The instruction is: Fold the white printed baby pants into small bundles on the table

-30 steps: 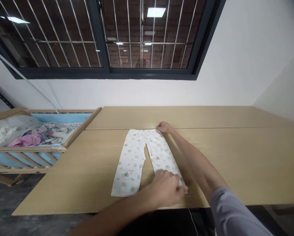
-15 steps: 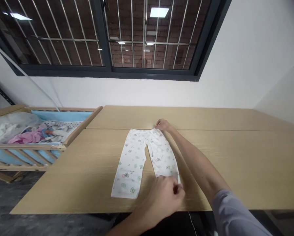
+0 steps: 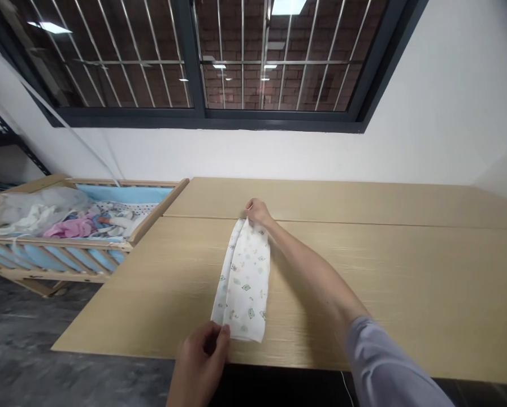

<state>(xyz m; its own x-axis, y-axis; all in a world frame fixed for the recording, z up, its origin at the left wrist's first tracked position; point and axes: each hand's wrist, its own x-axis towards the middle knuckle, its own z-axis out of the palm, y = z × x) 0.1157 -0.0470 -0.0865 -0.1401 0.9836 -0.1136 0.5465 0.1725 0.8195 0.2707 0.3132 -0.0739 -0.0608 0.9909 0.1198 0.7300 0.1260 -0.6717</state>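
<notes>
A pair of small white pants (image 3: 247, 277) with a green and pink print lies on the wooden table, one leg folded over the other. A strip of the lower leg shows along the left side. My right hand (image 3: 257, 212) pinches the waistband at the far end. At the near end, my left hand (image 3: 204, 350) has its thumb and fingers closed on the corner of the leg hem. The fingertips partly cover both corners.
The wooden table (image 3: 363, 282) extends far to the right, with a seam running across it. On the left stands a wooden crib (image 3: 147, 220) with blue lining, holding a heap of clothes (image 3: 73, 226). Behind are a white wall and a barred window (image 3: 274, 62).
The right leg of the pants has been folded leftward over the other leg. Both hands moved left with it, and the view has shifted slightly.
</notes>
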